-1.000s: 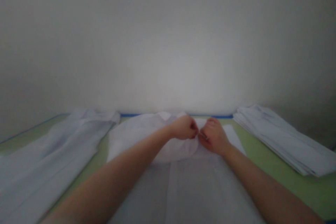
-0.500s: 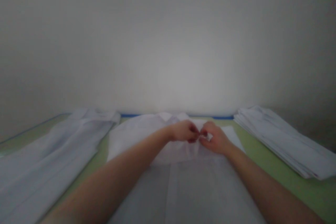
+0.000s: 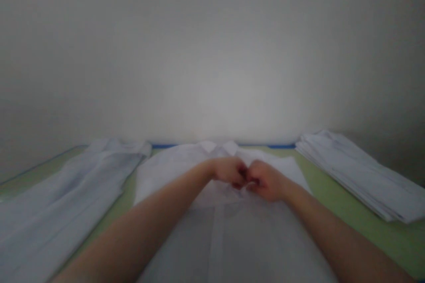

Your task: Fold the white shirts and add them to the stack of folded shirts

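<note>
A white collared shirt [image 3: 166,176] lies spread out before me, its collar tips at the far end and a placket strip running toward me. Over its upper front, my left hand [image 3: 231,170] has its fingers curled into a pinch on the fabric. Against it, my right hand [image 3: 268,181] is closed in the same way, thumb and fingertips on the cloth. The two sets of fingertips meet or nearly meet. What lies between them, perhaps a fold or a button, is too blurred to make out.
On the left, more white garments [image 3: 83,194] lie lengthwise along the table. A stack of folded white cloth [image 3: 358,177] sits at the right. The green tabletop [image 3: 335,212] has a blue edge [image 3: 281,146] at the back, against a plain pale wall [image 3: 212,53].
Both hands have shifted slightly toward me and to the left. The right fingers have curled in closer, and the gap seen between its thumb and finger has narrowed.
</note>
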Demonstrator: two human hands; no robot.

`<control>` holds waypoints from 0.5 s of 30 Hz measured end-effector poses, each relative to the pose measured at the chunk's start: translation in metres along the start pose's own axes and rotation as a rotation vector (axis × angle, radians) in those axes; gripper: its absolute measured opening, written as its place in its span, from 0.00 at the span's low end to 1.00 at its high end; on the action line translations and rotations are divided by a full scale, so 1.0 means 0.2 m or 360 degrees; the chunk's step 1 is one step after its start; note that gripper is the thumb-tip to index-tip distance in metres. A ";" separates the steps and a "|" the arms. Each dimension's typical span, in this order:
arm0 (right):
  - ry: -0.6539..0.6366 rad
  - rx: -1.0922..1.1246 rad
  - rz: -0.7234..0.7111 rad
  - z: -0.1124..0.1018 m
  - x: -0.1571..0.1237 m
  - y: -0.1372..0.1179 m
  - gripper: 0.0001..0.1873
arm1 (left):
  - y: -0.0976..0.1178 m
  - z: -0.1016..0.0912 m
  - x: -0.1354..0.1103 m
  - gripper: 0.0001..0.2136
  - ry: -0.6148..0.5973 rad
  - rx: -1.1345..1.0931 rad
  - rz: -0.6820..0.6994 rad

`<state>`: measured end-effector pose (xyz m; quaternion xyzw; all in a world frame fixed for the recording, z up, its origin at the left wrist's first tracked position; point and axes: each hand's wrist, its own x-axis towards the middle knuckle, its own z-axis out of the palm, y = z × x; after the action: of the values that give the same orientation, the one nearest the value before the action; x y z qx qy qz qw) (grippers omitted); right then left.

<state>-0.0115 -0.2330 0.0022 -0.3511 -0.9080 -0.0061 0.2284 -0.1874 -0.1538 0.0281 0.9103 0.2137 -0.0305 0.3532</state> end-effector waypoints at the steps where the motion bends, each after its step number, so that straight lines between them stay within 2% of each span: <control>1: 0.0042 -0.0031 -0.0027 0.00 0.00 0.00 0.08 | 0.00 0.00 0.00 0.06 0.0019 -0.0024 -0.0005; 6: 0.0281 -0.0311 -0.0049 0.01 0.00 0.03 0.10 | 0.01 -0.03 -0.02 0.11 0.0280 -0.0142 -0.0063; 12: 0.0492 -0.0543 -0.0021 0.01 -0.02 0.07 0.07 | 0.09 -0.02 -0.02 0.11 0.0647 0.0199 -0.0123; 15: 0.0555 -0.0552 0.0001 0.00 -0.02 0.06 0.07 | 0.10 -0.02 -0.03 0.11 0.0723 0.0164 -0.0085</control>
<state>-0.0014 -0.2252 -0.0015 -0.3788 -0.8402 -0.2222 0.3180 -0.1839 -0.1671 0.0451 0.9047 0.3098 0.1551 0.2481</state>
